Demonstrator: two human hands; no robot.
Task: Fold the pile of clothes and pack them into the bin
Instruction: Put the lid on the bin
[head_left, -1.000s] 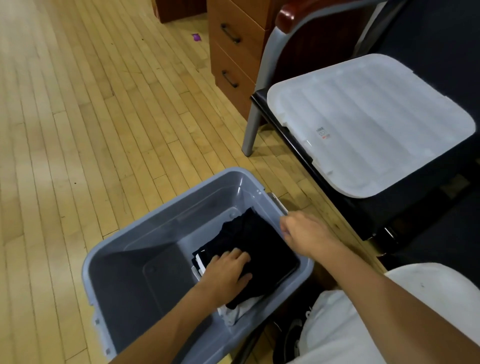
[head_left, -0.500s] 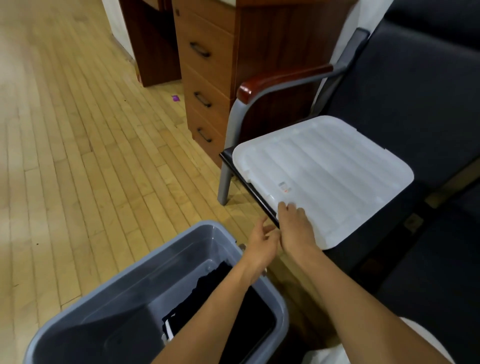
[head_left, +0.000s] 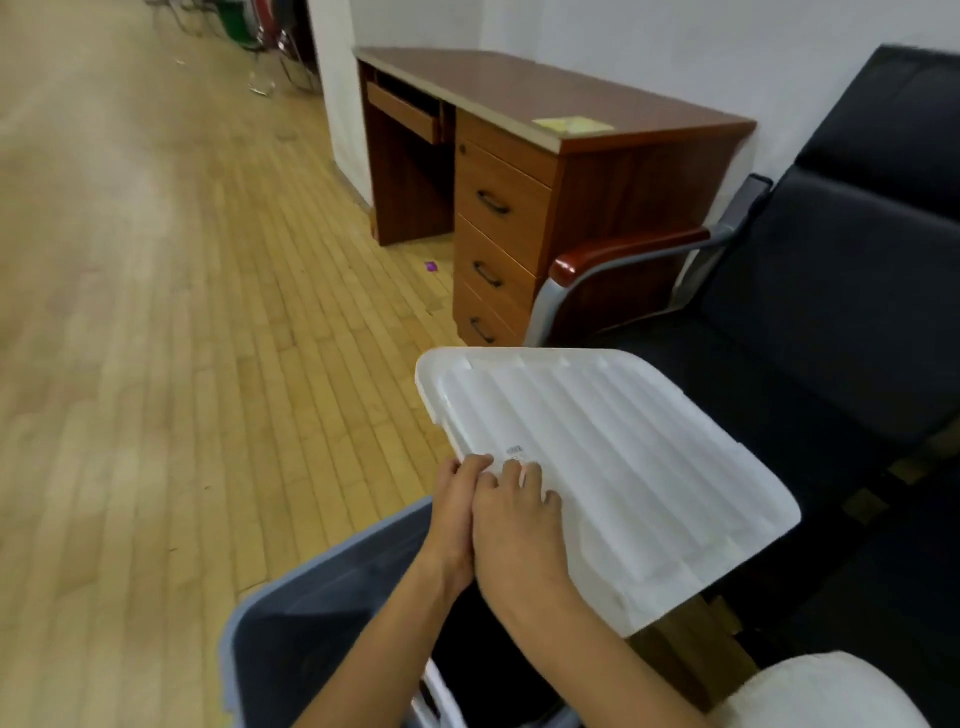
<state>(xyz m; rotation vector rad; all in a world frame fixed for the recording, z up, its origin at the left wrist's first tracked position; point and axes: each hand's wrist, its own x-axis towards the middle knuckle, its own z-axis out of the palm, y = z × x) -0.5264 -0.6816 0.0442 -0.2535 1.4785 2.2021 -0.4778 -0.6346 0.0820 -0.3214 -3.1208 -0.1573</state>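
Observation:
The grey plastic bin (head_left: 291, 613) stands on the floor at the bottom of the view, with folded black clothes (head_left: 493, 670) inside, mostly hidden by my forearms. The white ribbed lid (head_left: 623, 467) hangs tilted over the bin's right side and the seat edge. My left hand (head_left: 454, 514) grips the lid's near left edge, fingers curled at the rim. Pressed right beside it, my right hand (head_left: 519, 525) holds the same edge with fingers on top of the lid.
A dark padded chair (head_left: 831, 312) with a wooden armrest (head_left: 623, 254) sits to the right. A wooden desk with drawers (head_left: 498, 208) stands behind it against the wall. Wood floor (head_left: 182, 364) stretches to the left.
Both hands left the clothes in the bin, reached the lid on the chair seat and took its edge. The lid now sits lifted and drawn toward the bin.

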